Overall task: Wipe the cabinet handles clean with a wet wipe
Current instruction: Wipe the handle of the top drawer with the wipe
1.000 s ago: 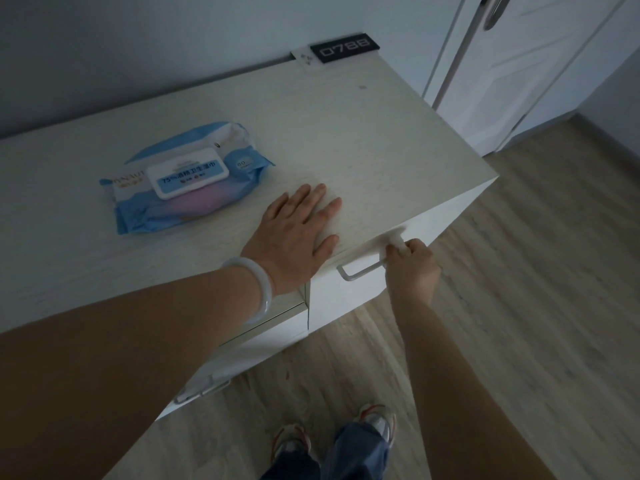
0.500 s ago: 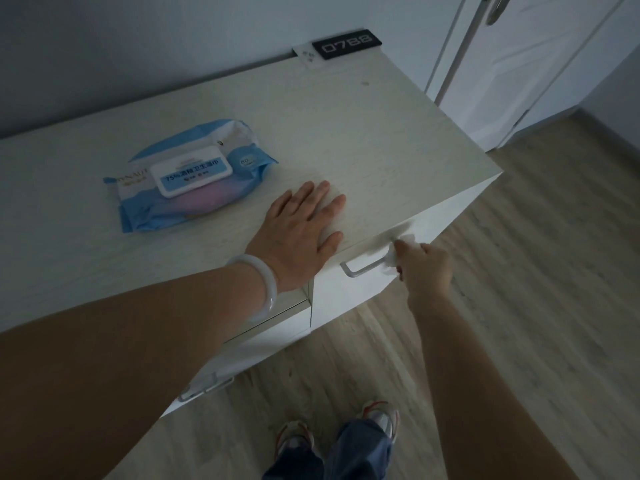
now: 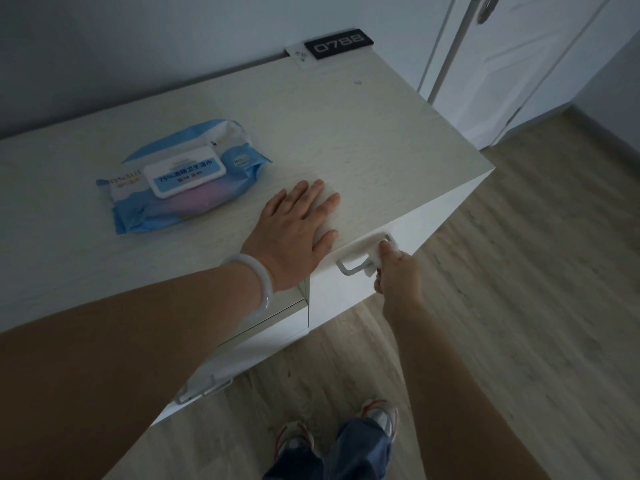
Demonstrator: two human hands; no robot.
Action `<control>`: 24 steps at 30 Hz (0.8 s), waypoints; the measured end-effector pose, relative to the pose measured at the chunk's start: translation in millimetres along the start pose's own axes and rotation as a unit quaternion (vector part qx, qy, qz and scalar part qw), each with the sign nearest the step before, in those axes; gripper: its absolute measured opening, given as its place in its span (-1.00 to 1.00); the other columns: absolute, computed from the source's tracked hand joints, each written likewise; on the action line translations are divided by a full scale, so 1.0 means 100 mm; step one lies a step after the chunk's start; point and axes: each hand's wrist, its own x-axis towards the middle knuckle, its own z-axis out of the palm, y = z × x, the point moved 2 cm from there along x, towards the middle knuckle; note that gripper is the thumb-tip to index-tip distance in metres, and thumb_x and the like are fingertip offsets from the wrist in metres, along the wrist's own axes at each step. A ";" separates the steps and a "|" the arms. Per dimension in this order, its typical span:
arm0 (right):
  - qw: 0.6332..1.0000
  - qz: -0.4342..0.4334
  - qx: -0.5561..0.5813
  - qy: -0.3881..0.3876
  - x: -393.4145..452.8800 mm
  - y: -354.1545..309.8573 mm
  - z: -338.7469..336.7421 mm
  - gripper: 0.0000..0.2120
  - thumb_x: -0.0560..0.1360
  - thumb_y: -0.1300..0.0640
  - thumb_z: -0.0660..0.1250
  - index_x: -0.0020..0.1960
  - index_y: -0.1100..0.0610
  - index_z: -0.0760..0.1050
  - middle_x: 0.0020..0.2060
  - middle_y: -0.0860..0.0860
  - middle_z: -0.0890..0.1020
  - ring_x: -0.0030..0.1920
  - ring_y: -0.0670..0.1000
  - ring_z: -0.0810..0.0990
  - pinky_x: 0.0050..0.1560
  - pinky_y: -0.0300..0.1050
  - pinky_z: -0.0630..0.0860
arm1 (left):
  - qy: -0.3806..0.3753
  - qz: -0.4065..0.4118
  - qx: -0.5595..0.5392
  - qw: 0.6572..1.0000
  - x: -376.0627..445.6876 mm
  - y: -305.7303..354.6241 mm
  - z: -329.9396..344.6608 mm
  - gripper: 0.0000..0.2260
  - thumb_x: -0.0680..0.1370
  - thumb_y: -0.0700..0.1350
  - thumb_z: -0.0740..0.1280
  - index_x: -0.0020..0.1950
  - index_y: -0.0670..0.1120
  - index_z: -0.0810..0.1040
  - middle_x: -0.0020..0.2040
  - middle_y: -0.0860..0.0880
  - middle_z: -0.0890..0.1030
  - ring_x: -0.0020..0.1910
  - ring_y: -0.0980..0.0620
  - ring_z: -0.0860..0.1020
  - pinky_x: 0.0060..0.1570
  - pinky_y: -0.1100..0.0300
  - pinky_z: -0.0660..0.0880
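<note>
The right hand (image 3: 398, 271) is curled around a white wet wipe (image 3: 375, 259), pinching it against the right end of the upper cabinet handle (image 3: 360, 258) on the white drawer front. The fingers fold under the hand, so how they lie on the handle's far side is hidden, and most of the wipe is bunched out of sight in the grip. The left hand (image 3: 294, 233) lies flat with fingers straight and slightly spread, palm down on the cabinet top (image 3: 363, 133) near its front edge, grasping nothing; a pale bangle (image 3: 252, 278) circles its wrist.

Further back on the top, apart from the left hand, rests a blue pack of wet wipes (image 3: 183, 178) with its white lid closed — the small print is too fine to read. At the back corner sits a black plate showing 0788 (image 3: 338, 47). A second, lower handle (image 3: 204, 388) is partly covered by the left forearm. Below, shoes and jeans are cut off by the frame's bottom edge, and a door (image 3: 519, 64) is clipped at the top — the room is dim.
</note>
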 end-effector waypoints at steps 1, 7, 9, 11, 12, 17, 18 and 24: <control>1.000 -0.001 -0.002 0.002 -0.04 0.06 0.06 -0.68 0.63 0.01 0.18 -0.13 0.24 0.48 -0.41 0.03 0.41 -0.41 -0.01 0.34 -0.31 -0.07 0.31 | 0.001 0.001 0.001 1.000 0.00 0.00 0.00 -0.40 0.57 0.22 -0.16 0.60 0.09 0.09 0.61 -0.01 0.08 0.59 -0.02 0.04 0.54 -0.01 0.00; 0.998 0.006 -0.004 -0.063 -0.21 0.20 0.14 -0.68 0.64 0.02 0.16 -0.15 0.21 0.48 -0.42 0.02 0.39 -0.41 -0.04 0.33 -0.34 -0.06 0.29 | 0.001 0.002 0.006 1.000 0.00 0.00 0.00 -0.41 0.57 0.22 -0.16 0.60 0.09 0.08 0.61 -0.01 0.08 0.59 -0.02 0.04 0.54 -0.01 -0.01; 0.998 0.033 0.054 -0.015 -0.09 0.05 0.02 -0.67 0.63 0.04 0.19 -0.25 0.18 0.44 -0.47 0.03 0.37 -0.48 -0.04 0.30 -0.40 -0.10 0.25 | 0.001 -0.001 0.005 1.000 -0.01 0.00 0.00 -0.40 0.57 0.22 -0.17 0.60 0.10 0.07 0.62 0.00 0.07 0.59 -0.02 0.03 0.54 0.00 -0.01; 0.995 0.040 0.088 0.008 -0.06 -0.01 0.03 -0.69 0.62 0.05 0.19 -0.25 0.17 0.41 -0.50 0.02 0.36 -0.51 -0.03 0.28 -0.43 -0.12 0.23 | -0.003 0.001 0.004 1.000 0.00 0.00 0.00 -0.39 0.57 0.22 -0.19 0.60 0.09 0.06 0.62 0.00 0.06 0.59 -0.01 0.02 0.54 -0.01 -0.02; 0.997 0.036 0.071 0.004 -0.11 0.02 0.07 -0.70 0.63 0.05 0.18 -0.22 0.17 0.42 -0.49 0.02 0.36 -0.51 -0.03 0.28 -0.42 -0.12 0.24 | -0.004 0.002 0.003 1.000 0.00 0.00 0.00 -0.39 0.56 0.22 -0.20 0.61 0.09 0.05 0.62 -0.01 0.05 0.59 -0.01 0.01 0.55 -0.01 -0.03; 0.996 0.005 -0.012 -0.094 -0.35 0.20 0.17 -0.69 0.64 0.03 0.15 -0.10 0.24 0.48 -0.44 0.01 0.36 -0.44 -0.06 0.30 -0.38 -0.12 0.28 | -0.008 0.003 0.004 1.000 0.00 0.00 -0.01 -0.39 0.57 0.22 -0.20 0.61 0.09 0.03 0.62 -0.01 0.03 0.59 -0.01 -0.01 0.55 -0.02 -0.03; 0.996 0.003 -0.010 -0.084 -0.28 0.16 0.11 -0.69 0.64 0.03 0.17 -0.15 0.22 0.47 -0.44 0.02 0.36 -0.44 -0.06 0.30 -0.38 -0.12 0.27 | -0.010 0.005 0.000 1.000 0.00 0.00 -0.01 -0.39 0.57 0.22 -0.20 0.61 0.09 0.03 0.62 -0.01 0.03 0.59 -0.01 -0.01 0.55 -0.02 -0.03; 0.999 0.033 0.035 -0.006 -0.15 0.14 0.19 -0.72 0.60 0.02 0.20 -0.20 0.15 0.47 -0.41 0.01 0.42 -0.39 -0.01 0.36 -0.23 -0.03 0.33 | -0.005 0.005 -0.002 1.000 0.00 -0.01 -0.01 -0.40 0.57 0.22 -0.19 0.61 0.09 0.05 0.62 -0.01 0.04 0.59 -0.02 0.00 0.55 -0.02 -0.02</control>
